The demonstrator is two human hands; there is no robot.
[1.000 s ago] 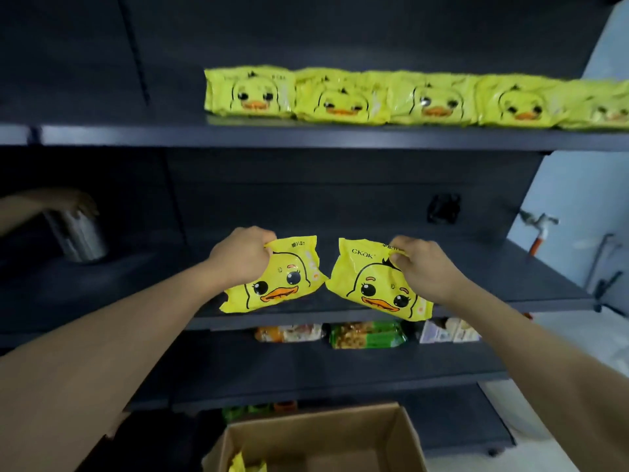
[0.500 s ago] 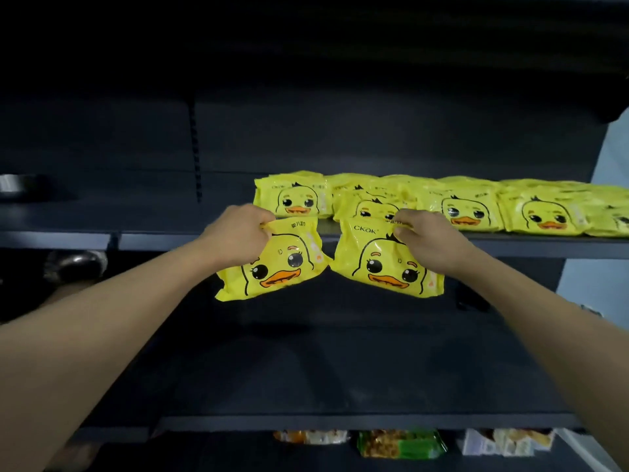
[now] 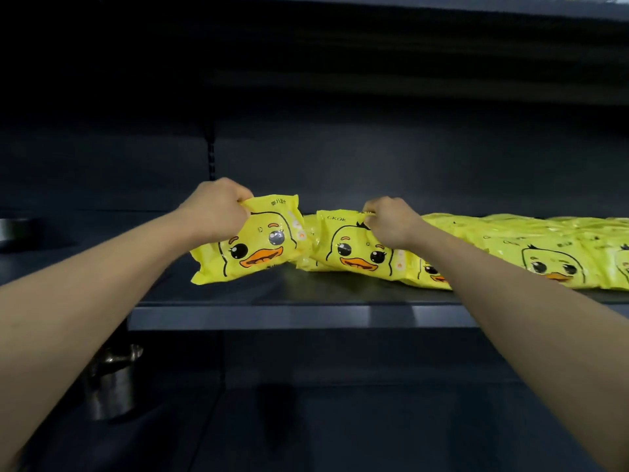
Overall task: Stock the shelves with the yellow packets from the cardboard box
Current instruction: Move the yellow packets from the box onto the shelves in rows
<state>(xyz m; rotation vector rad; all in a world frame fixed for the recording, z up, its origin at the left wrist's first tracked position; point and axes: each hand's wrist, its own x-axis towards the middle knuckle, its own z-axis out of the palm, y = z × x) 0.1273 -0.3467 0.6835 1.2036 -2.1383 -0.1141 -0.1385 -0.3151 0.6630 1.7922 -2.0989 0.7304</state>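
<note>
My left hand grips the top edge of a yellow duck-face packet, whose lower end rests on the dark shelf at the left end of the row. My right hand pinches the top of a second yellow packet just to the right, leaning against the row of several yellow packets that lie along the shelf to the right edge of view. The cardboard box is out of view.
A shiny metal container stands on the lower shelf at the left. Another metal object sits at the far left of the upper shelf. A dark shelf overhangs above, and the shelf's back panel is close behind the packets.
Both hands have lifted their packets from below the shelf edge up onto the shelf, beside the existing row. The view has tilted upward, so the lower shelves and the box have left the frame.
</note>
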